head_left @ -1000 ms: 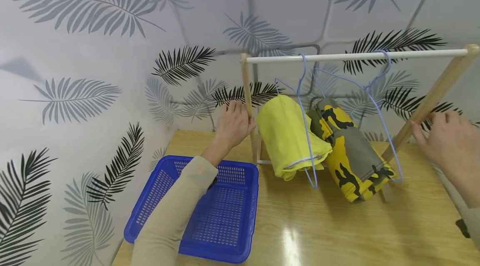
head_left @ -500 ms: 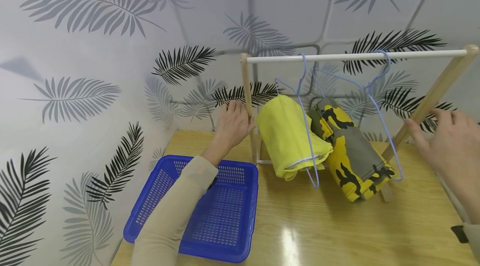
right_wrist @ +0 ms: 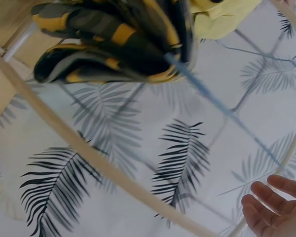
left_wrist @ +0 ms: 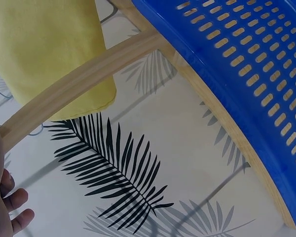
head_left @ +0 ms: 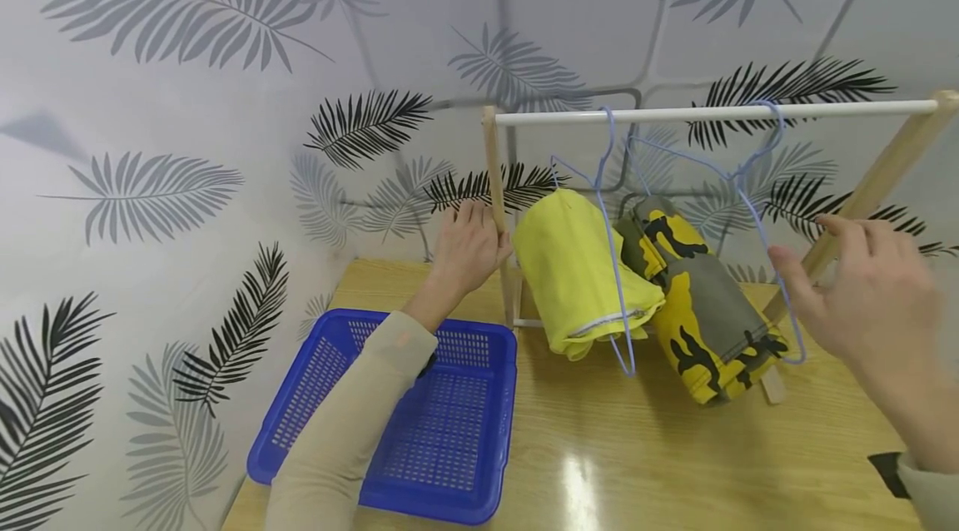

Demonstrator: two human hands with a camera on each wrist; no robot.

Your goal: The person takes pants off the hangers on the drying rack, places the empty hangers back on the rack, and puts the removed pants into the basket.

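In the head view my left hand holds the left wooden post of a small clothes rack. The left wrist view shows that post running to the hand, with fingertips beside it. My right hand, fingers relaxed and holding nothing, is in front of the right post, its thumb overlapping the blue hanger in the head view. From that hanger hangs a folded camouflage garment in yellow, grey and black. A folded yellow garment hangs from the other blue hanger.
A blue perforated plastic basket stands on the wooden table at the left, partly under my left forearm. The rack's white rail spans its top. Behind it is a wall with a leaf pattern.
My right hand has left the right post and moved left and inward, toward the camouflage garment's hanger. My left hand stays at the left post. The garments hang almost unchanged.
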